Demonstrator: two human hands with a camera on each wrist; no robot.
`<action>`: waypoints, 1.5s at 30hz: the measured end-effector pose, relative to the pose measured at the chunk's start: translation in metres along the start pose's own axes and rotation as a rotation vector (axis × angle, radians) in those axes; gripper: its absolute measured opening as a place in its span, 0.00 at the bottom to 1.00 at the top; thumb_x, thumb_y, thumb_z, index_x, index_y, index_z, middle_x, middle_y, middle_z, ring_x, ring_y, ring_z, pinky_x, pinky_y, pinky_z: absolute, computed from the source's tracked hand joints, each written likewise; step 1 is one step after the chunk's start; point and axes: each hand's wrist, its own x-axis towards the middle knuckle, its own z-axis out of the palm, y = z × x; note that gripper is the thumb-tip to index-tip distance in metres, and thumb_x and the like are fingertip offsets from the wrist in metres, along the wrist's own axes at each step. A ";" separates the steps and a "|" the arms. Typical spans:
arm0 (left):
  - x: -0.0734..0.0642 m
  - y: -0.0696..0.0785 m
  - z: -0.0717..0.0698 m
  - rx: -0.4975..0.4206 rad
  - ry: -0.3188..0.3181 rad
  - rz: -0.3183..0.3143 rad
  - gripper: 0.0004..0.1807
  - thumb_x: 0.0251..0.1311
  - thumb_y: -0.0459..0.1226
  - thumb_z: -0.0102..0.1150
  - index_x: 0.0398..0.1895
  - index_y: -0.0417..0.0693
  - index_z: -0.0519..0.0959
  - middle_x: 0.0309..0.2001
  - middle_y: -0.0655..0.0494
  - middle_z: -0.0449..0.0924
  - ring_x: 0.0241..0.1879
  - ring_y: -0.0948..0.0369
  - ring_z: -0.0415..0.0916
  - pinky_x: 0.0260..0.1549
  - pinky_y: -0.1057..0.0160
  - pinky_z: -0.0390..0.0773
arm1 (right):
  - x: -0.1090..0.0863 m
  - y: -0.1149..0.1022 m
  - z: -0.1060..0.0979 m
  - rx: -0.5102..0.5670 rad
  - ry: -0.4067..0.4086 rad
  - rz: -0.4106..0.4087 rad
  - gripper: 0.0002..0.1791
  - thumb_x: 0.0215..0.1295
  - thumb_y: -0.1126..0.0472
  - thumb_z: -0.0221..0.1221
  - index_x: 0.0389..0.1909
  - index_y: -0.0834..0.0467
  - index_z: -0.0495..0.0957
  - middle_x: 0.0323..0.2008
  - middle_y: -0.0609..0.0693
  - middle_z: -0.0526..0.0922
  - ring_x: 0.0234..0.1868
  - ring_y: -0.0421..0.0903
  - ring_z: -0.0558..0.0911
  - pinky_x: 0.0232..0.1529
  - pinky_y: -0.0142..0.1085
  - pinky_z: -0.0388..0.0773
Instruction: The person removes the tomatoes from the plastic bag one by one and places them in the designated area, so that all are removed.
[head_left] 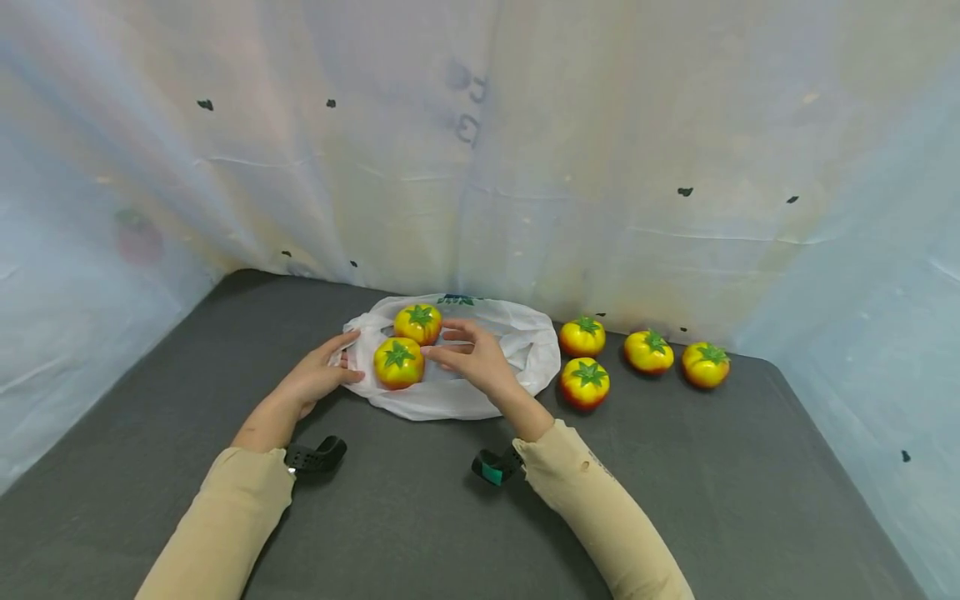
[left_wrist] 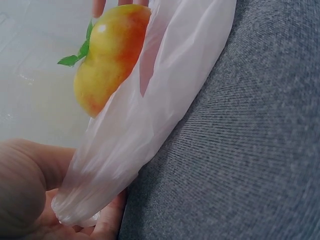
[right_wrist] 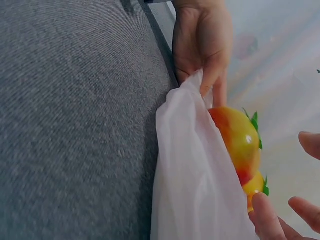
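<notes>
A white plastic bag [head_left: 442, 402] lies spread on the table with its mouth upward. My left hand [head_left: 318, 375] grips the bag's left edge, thumb and fingers around the gathered plastic, as the left wrist view also shows. Two yellow-and-red tomatoes with green leaf tops sit in the left part of the bag: a nearer tomato [head_left: 399, 363] and a farther tomato [head_left: 417, 324]. Close on their right is my right hand [head_left: 476, 357], its fingers spread and slightly bent, with nothing gripped. In the right wrist view the fingertips [right_wrist: 265, 210] stand apart beside the tomatoes.
Right of the bag sit two more tomatoes, a rear one [head_left: 582, 337] and a front one [head_left: 585, 383]. Farther right stand another tomato [head_left: 648, 352] and a last tomato [head_left: 705, 365]. A pale sheet [head_left: 525, 150] hangs behind and beside the dark table [head_left: 405, 517].
</notes>
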 end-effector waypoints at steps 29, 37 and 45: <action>0.001 0.003 0.000 0.004 -0.011 0.017 0.44 0.62 0.33 0.56 0.77 0.53 0.45 0.76 0.37 0.31 0.74 0.40 0.33 0.69 0.37 0.44 | 0.013 0.005 0.019 -0.287 -0.105 -0.043 0.33 0.56 0.53 0.67 0.64 0.54 0.71 0.59 0.58 0.75 0.60 0.54 0.74 0.52 0.42 0.77; 0.001 0.002 0.000 0.011 -0.012 0.021 0.44 0.62 0.33 0.56 0.77 0.53 0.44 0.76 0.37 0.30 0.74 0.39 0.31 0.68 0.36 0.43 | 0.014 0.005 0.023 -0.321 -0.121 -0.043 0.34 0.55 0.52 0.68 0.64 0.51 0.71 0.57 0.54 0.76 0.57 0.50 0.75 0.53 0.42 0.75; 0.001 0.001 0.000 0.009 -0.010 0.017 0.44 0.62 0.33 0.56 0.77 0.53 0.44 0.76 0.37 0.31 0.74 0.39 0.33 0.68 0.37 0.44 | 0.015 0.007 0.025 -0.305 -0.110 -0.034 0.34 0.54 0.52 0.68 0.63 0.52 0.72 0.54 0.54 0.79 0.54 0.49 0.77 0.50 0.38 0.77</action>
